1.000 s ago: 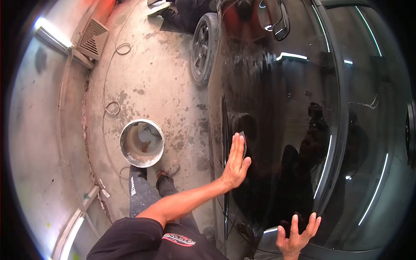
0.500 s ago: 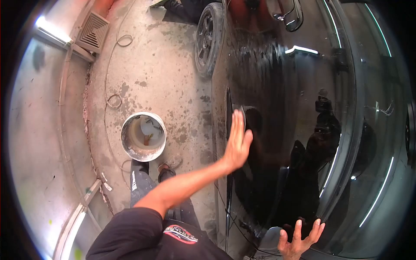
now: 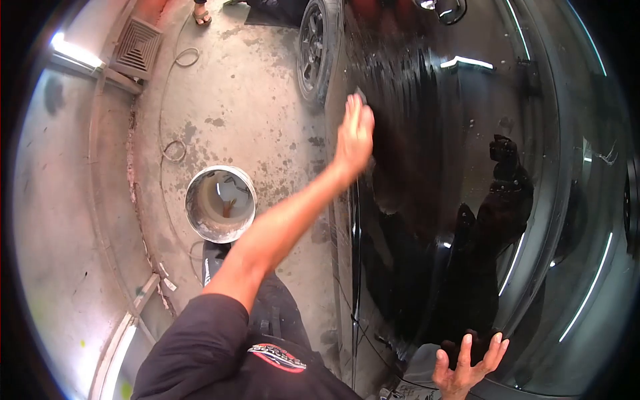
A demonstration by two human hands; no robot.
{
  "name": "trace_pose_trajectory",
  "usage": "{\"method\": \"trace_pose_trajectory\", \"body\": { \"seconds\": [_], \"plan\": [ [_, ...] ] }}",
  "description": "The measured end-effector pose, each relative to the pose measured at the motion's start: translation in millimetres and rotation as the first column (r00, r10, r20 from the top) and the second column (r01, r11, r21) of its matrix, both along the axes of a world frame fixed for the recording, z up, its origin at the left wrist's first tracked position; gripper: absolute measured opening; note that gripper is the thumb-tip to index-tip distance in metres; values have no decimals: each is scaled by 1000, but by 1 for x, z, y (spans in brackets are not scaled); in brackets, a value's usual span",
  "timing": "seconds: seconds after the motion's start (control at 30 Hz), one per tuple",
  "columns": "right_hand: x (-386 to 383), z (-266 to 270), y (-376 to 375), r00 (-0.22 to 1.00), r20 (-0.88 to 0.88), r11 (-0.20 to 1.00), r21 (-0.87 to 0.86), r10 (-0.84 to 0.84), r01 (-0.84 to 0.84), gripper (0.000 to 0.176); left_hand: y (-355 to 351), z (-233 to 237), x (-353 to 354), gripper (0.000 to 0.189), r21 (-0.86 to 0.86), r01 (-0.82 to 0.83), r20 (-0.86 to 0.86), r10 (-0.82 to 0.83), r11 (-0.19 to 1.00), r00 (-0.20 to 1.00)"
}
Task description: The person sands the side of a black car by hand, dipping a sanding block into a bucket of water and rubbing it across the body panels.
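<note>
My left hand (image 3: 355, 137) reaches up along a glossy, wet black car panel (image 3: 413, 173), fingers together and flat against it. Under the fingertips pokes the edge of a thin grey pad (image 3: 359, 94), mostly hidden; its exact kind I cannot make out. At the lower right my right hand (image 3: 463, 370) is spread on the dark car surface, holding nothing. Streaks of water mark the panel beyond my left hand.
A white bucket (image 3: 221, 223) with water and some small pieces in it stands on the concrete floor. A car wheel (image 3: 313, 50), a thin hose (image 3: 175, 150), a wall vent (image 3: 138, 47) and another person's foot (image 3: 202, 17) are also in view.
My left hand has slid up along the panel, toward the wheel, with the grey pad. My right hand stays nearly in place. Another person's foot has come into view at the top.
</note>
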State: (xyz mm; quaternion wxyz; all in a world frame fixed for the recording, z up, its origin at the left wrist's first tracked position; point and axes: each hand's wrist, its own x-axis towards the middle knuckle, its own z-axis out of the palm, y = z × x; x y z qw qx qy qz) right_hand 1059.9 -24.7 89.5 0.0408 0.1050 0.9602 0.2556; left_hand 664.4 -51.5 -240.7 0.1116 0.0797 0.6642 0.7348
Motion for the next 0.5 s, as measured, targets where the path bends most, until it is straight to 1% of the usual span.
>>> {"method": "trace_pose_trajectory", "body": {
  "seconds": [0.03, 0.07, 0.1, 0.13, 0.17, 0.23, 0.27, 0.33, 0.37, 0.43, 0.47, 0.5],
  "plan": [
    [-3, -1, 0, 1000, -4, 1000, 9, 8, -8, 50, 2, -1, -24, 65, -25, -12, -10, 12, 1000, 1000],
    [-5, -1, -1, 1000, -10, 1000, 17, 16, -16, 50, -1, 1, -29, 65, 32, 16, 61, -18, 999, 998],
    [-7, 0, -4, 1000, 3, 1000, 18, 20, -21, 52, -3, 0, -15, 63, 35, 25, -1, -25, 999, 1000],
    [-8, 2, -5, 999, 13, 999, 23, 29, -29, 54, -8, 4, 13, 62, 40, 31, -65, -29, 999, 997],
    [-11, 2, -4, 999, 20, 999, 28, 40, -40, 56, -20, 18, 61, 61, 9, 88, -154, -86, 996, 984],
    [-11, 2, -5, 999, 22, 999, 19, 33, -34, 56, -45, 40, 156, 71, 7, 227, -153, -223, 974, 963],
    [-12, 2, -4, 999, 22, 999, 17, 32, -32, 56, -51, 44, 192, 66, 32, 227, -187, -217, 973, 958],
    [-12, 2, -4, 999, 12, 999, 16, 38, -38, 55, -46, 35, 178, 67, 32, 207, -252, -192, 978, 948],
    [-12, 1, -4, 999, 8, 999, 14, 41, -41, 55, -35, 32, 139, 65, 34, 153, -268, -138, 988, 953],
    [-14, -1, -5, 999, -4, 999, 20, 45, -45, 54, -8, 31, 34, 62, 4, 62, -306, -58, 998, 950],
    [-14, -1, -6, 999, -6, 999, 22, 47, -47, 54, 1, 31, -1, 61, -26, 18, -330, -26, 999, 944],
    [-15, -2, -6, 999, -5, 999, 17, 51, -51, 54, 7, 30, -15, 60, -26, 2, -307, -10, 1000, 952]
  ]
}}
